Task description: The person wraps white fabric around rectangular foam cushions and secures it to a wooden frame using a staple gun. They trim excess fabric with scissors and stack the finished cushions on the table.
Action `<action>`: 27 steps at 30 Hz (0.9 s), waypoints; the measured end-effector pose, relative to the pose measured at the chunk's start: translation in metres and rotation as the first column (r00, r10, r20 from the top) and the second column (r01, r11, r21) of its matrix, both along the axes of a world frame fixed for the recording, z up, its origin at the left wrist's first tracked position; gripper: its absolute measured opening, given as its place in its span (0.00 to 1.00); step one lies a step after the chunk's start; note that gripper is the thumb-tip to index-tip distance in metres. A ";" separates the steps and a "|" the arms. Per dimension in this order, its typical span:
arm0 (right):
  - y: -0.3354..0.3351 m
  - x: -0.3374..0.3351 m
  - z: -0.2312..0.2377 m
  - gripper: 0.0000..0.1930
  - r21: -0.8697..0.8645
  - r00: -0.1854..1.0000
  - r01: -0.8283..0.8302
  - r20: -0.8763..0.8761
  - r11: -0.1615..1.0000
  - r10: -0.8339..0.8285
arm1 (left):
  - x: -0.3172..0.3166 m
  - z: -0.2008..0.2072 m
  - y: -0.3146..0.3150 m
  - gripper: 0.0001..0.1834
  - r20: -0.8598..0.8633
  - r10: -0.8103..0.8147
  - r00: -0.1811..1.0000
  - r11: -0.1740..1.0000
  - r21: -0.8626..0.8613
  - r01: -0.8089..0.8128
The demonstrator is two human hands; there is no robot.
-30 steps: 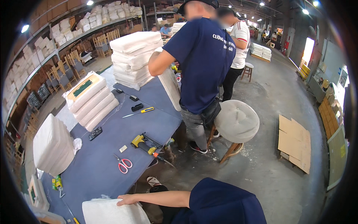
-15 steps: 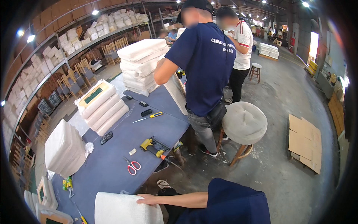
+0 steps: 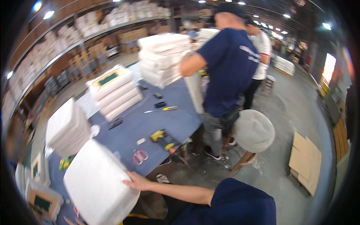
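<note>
A white padded seat cushion [image 3: 99, 183] stands tilted up at the near edge of the table, in front of me. My right hand [image 3: 137, 182] grips its right edge, with the fingers resting on the white cover. Only blurred fingertips of my left hand [image 3: 73, 221] show at the bottom edge, apart from each other, beside the cushion's lower left side. The rest of that hand is out of view. Red-handled scissors [image 3: 140, 157] and a yellow-black air stapler [image 3: 164, 140] lie on the blue-grey table [image 3: 150, 125] beyond the cushion.
White cushion stacks [image 3: 67, 129] line the table's left side. A yellow-handled screwdriver [image 3: 165, 109] lies farther back. At the table's right side stands a co-worker in a navy shirt [image 3: 230, 71], next to a round padded stool [image 3: 254, 131]. Flattened cardboard [image 3: 305, 161] lies on the floor.
The white cushion has risen and tilted up, showing more of its face, and my right hand has moved with it. Left fingertips have come into view. The whole view has shifted.
</note>
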State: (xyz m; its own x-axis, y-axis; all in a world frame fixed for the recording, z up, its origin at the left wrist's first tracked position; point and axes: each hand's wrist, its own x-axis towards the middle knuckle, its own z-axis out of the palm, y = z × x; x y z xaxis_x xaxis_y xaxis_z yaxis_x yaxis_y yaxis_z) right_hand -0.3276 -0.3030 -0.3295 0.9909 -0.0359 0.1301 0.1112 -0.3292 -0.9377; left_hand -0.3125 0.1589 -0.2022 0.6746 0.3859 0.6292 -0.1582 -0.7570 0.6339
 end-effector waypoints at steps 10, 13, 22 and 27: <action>-0.037 -0.114 -0.189 0.24 -0.667 0.915 -0.340 -0.396 0.663 0.070 | -0.200 0.086 -0.256 0.42 0.489 -0.703 0.517 0.657 0.167 0.735; -0.022 -0.095 -0.169 0.19 -0.309 0.913 -0.133 -0.409 0.942 -0.005 | -0.221 0.095 -0.278 0.43 0.632 -0.633 0.447 0.632 0.089 0.770; -0.017 -0.085 -0.186 0.20 -0.413 0.818 -0.470 -0.535 0.780 0.209 | -0.233 0.116 -0.294 0.37 0.969 -0.227 0.093 0.897 0.171 0.407; -0.025 -0.084 -0.193 0.19 -0.294 0.848 -0.318 -0.513 0.901 0.132 | -0.246 0.112 -0.298 0.33 0.995 -0.061 -0.077 0.978 0.075 0.192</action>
State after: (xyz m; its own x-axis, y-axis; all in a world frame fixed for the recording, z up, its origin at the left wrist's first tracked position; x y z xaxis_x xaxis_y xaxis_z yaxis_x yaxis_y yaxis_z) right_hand -0.4111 -0.3283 -0.5226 0.9068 0.1520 -0.3933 -0.1987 -0.6686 -0.7166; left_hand -0.5588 -0.1388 -0.0898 -0.5932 0.4603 0.6605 -0.7537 -0.6059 -0.2547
